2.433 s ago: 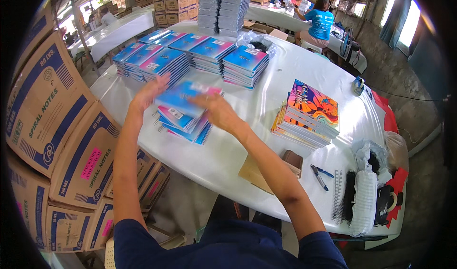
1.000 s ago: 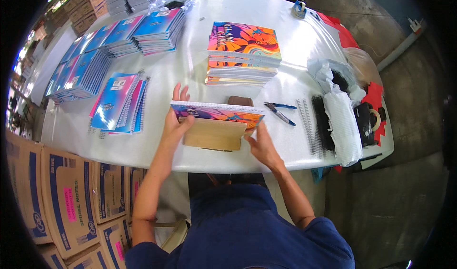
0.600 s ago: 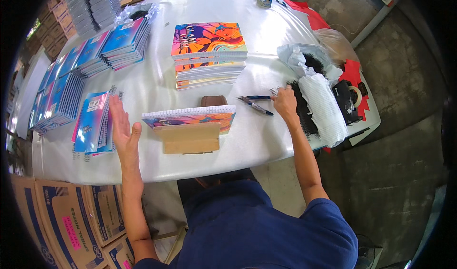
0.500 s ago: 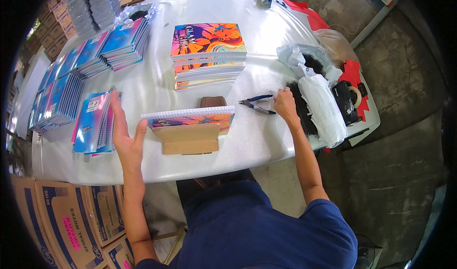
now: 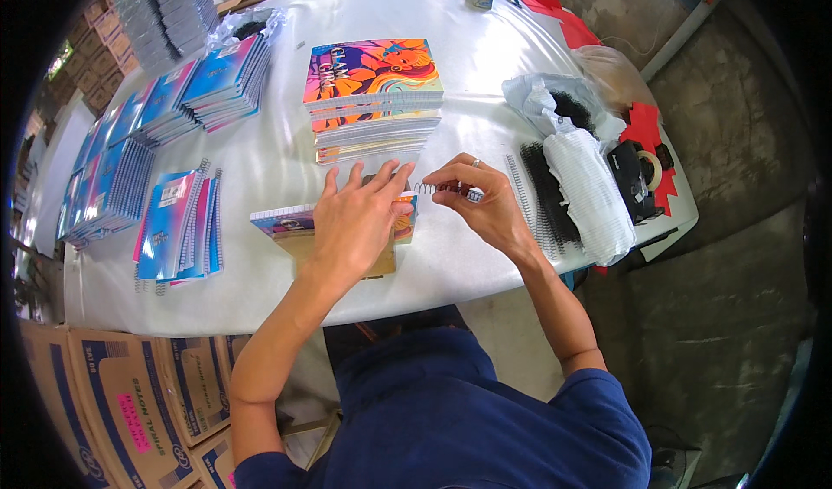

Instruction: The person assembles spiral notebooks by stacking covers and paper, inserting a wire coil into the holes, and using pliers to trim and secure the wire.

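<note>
An unbound notebook [image 5: 282,219] with a colourful cover stands on edge against a cardboard stand [image 5: 299,248] near the table's front. My left hand [image 5: 355,220] is closed over its top edge, fingers on the far side and thumb towards the right end. Between the thumb and fingers of my right hand [image 5: 477,194] is a thin dark wire spiral [image 5: 423,188], its free end pointing at the notebook's right end. Most of the pliers is hidden beneath my right hand. A brown block behind the notebook is largely covered by my left fingers.
Beyond the notebook rises a stack of colourful-covered books [image 5: 374,73]. Blue spiral notebooks [image 5: 178,220] lie at left, with more piles [image 5: 108,181] behind. To the right are black spirals [image 5: 544,194], a white wrapped roll [image 5: 589,199] and a tape roll [image 5: 650,170]. Cartons [image 5: 130,394] stand lower left.
My left hand has moved right, from beside the blue notebooks onto the standing notebook. My right hand has come left from the black spirals, bringing one wire spiral to the notebook's end.
</note>
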The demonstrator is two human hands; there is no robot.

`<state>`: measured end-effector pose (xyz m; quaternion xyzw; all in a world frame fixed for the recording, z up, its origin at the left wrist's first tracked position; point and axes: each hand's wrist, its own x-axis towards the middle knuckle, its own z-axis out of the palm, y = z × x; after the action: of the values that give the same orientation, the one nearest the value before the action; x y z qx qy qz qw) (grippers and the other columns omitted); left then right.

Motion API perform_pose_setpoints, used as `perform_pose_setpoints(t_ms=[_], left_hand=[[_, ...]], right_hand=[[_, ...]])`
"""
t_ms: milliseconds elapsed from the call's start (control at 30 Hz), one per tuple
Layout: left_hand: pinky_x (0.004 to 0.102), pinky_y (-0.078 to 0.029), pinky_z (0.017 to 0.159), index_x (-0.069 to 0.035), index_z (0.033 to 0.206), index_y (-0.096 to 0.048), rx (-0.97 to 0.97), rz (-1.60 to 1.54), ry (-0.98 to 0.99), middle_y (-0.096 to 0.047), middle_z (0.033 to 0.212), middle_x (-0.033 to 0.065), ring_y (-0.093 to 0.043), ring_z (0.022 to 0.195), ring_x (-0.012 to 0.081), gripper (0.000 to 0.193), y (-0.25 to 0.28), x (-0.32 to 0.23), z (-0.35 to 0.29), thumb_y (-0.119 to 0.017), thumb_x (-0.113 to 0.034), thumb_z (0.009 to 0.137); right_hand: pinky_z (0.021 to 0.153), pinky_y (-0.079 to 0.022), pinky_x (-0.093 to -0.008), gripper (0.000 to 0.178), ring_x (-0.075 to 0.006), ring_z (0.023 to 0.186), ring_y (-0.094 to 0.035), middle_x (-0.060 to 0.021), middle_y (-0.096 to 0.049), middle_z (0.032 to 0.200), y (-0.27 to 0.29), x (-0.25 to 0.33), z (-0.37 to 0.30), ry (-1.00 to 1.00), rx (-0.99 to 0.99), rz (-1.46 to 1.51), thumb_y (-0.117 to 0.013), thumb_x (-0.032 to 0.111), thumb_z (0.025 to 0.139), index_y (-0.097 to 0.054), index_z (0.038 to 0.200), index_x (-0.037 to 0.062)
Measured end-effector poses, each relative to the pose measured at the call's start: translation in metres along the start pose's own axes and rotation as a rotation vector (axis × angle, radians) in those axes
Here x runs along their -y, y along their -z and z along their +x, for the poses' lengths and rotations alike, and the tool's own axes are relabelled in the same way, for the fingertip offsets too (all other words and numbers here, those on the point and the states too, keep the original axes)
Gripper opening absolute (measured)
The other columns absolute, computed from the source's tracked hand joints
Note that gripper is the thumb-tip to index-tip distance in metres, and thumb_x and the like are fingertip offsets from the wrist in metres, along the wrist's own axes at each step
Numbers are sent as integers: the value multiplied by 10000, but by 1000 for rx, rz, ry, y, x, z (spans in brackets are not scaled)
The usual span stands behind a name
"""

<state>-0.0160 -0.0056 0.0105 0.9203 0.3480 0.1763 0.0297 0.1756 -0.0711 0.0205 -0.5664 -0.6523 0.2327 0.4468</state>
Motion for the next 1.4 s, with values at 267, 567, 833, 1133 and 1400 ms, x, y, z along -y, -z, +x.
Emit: perform_pose_setpoints(t_ms=[267, 567, 833, 1133, 1400], left_hand=[[526, -359, 1050, -251, 1380, -490, 3, -61, -13, -574, 1339, 25, -522, 1234, 330, 510, 3, 0, -2, -596, -366, 894], [523, -328, 1073, -234, 1350, -526, 0, -50, 10, -589, 1318, 38, -525, 1233, 310, 481, 4, -7, -5, -624, -323, 888], [467, -413, 1018, -148, 1344, -516, -35, -125, -58, -588, 1310, 37, -550, 1200, 300, 545, 4, -14, -5, -668, -308, 846], [425, -517, 847, -151, 1363, -506, -40, 87, -196, -541, 1351, 99, -593, 1100, 322, 617, 6, -14, -15, -612, -447, 832], [402, -502, 916, -219, 1487, -312, -99, 9, -130, -433, 1453, 123, -590, 1125, 311, 875, 6, -6, -12, -713, -426, 737]], right_hand=[[720, -484, -274, 174, -148, 833, -622, -53, -649, 894, 7, -8, 3, -51, 195, 88, -678, -10, 825, -703, 987, 49], [664, -486, -308, 238, -181, 762, -614, -74, -645, 873, 10, -6, 0, 181, 249, -74, -672, -60, 796, -678, 1015, 30], [623, -475, -359, 51, -293, 670, -587, -120, -614, 767, -3, 13, -11, 253, 52, -374, -609, 50, 884, -588, 899, 5], [878, -519, -410, 294, -302, 983, -621, -167, -629, 1080, 14, -76, 44, 84, 685, -86, -629, 127, 856, -603, 1117, -7], [832, -500, -378, 373, -284, 890, -626, -145, -657, 1052, -24, -92, 80, 145, 698, -286, -706, 244, 807, -615, 1102, 34]])
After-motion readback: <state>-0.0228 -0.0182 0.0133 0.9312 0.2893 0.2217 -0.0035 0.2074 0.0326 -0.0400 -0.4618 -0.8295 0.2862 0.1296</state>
